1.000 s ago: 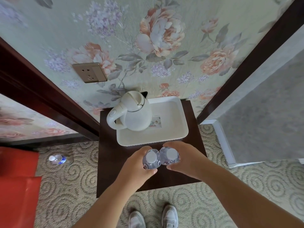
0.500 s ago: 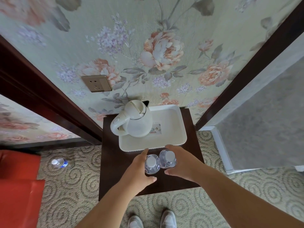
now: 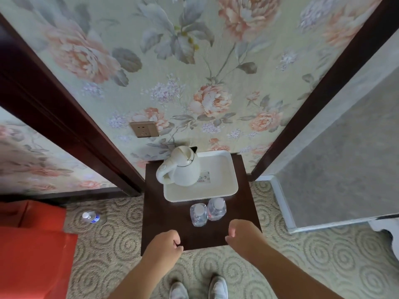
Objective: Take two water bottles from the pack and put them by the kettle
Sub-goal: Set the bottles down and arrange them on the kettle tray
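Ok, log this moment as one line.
bottles: upright on table, beside tray with kettle | left hand: empty | right hand: empty | stage: placed

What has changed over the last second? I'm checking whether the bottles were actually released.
Both hands let go. The left hand and right hand drew back toward the person and now hover loosely curled over the table's near edge, holding nothing. The two water bottles stand upright alone, side by side, in front of the tray. The kettle, tray and floor bottle stayed put.
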